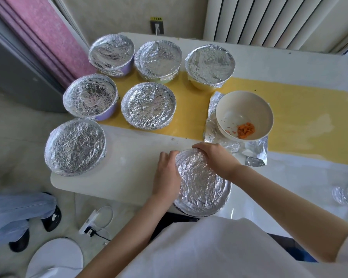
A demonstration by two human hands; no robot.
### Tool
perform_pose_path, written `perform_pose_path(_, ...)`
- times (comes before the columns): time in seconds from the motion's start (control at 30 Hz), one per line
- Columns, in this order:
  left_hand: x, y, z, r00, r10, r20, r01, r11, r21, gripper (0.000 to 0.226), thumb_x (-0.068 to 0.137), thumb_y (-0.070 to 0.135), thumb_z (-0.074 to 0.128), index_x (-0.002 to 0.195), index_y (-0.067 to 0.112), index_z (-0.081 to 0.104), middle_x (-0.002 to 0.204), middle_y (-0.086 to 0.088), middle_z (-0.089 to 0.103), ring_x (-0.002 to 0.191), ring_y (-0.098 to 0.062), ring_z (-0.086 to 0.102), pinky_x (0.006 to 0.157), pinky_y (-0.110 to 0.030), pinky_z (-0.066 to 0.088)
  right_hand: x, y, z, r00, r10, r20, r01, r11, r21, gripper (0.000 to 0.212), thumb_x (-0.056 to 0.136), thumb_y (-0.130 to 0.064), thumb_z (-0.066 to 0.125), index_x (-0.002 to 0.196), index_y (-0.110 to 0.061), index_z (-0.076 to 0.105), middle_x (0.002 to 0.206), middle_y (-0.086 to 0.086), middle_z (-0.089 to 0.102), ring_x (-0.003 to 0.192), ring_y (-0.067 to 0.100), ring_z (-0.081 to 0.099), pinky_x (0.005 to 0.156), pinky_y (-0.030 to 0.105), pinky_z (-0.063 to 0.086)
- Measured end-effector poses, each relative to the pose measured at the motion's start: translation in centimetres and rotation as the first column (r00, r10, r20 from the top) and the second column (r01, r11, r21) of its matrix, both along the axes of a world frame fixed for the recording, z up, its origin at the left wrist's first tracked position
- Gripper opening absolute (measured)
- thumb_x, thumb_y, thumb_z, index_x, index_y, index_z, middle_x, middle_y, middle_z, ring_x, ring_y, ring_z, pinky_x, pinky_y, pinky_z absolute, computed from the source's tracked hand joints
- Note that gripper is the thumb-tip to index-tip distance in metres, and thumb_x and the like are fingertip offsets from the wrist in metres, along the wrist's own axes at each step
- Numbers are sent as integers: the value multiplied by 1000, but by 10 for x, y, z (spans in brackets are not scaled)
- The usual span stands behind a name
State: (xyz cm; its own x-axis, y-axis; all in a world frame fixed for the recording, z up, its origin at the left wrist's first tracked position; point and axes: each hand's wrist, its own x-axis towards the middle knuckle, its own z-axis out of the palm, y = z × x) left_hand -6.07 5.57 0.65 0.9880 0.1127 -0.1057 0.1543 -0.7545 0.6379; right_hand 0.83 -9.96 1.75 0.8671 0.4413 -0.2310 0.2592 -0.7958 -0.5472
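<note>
Shirt [219,249], left hand [166,174], right hand [215,157] on foil-wrapped bowl [200,185], white table [129,157], radiator [259,17]

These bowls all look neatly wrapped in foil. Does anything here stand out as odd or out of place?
One does: the white bowl at the right is uncovered, with a few orange scraps inside, and stands on a loose foil sheet rather than under it. The near bowl, like the others, is covered.

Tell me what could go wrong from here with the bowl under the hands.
1. The foil-covered bowl sits at the near edge of the table; pressing by the left hand and right hand might push it off.
2. The crinkled foil may tear at the rim.
</note>
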Motion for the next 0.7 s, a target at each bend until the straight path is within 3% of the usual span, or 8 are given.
perform_pose_path(0.1,6,-1,-5,999,16,33,-14,998,-64,32,97,0,36,124,4,53,116,-12,56,102,-26,54,83,-19,35,-1,1,-1,1000,-4,1,4,1000,-31,42,92,6,42,125,-14,58,109,12,68,93,29,64,81,36,51)
perform_pose_path(0.33,5,-8,-8,995,55,79,-50,997,-61,34,92,-5,42,118,6,60,109,-12,64,104,-30,58,92,-42,46,-8,-3,-2,999,22,23,-19,992,-127,37,90,7,41,116,-12,58,95,11,67,74,28,61,64,36,49)
perform_pose_path(0.47,6,-6,-6,996,52,69,-45,994,-99,43,87,-13,42,121,6,61,110,-11,68,102,-23,64,94,-31,48,-3,-1,6,999,51,-16,-53,978,-204,42,87,10,38,120,-11,54,103,10,64,84,27,60,64,31,42)
perform_pose_path(0.6,7,-7,-6,995,31,99,-21,995,-94,43,86,-13,44,119,6,63,107,-11,69,98,-23,65,91,-30,50,-2,7,9,994,90,-62,-98,984,-147,52,83,14,35,123,-12,55,108,8,64,90,23,58,69,29,42)
perform_pose_path(0.7,4,-9,-6,996,26,82,-19,996,-82,29,92,-2,46,114,6,63,97,-11,70,88,-27,65,76,-34,50,-3,8,9,996,84,-13,-85,983,-161,49,81,13,39,118,-14,58,102,10,66,87,27,60,66,29,39)
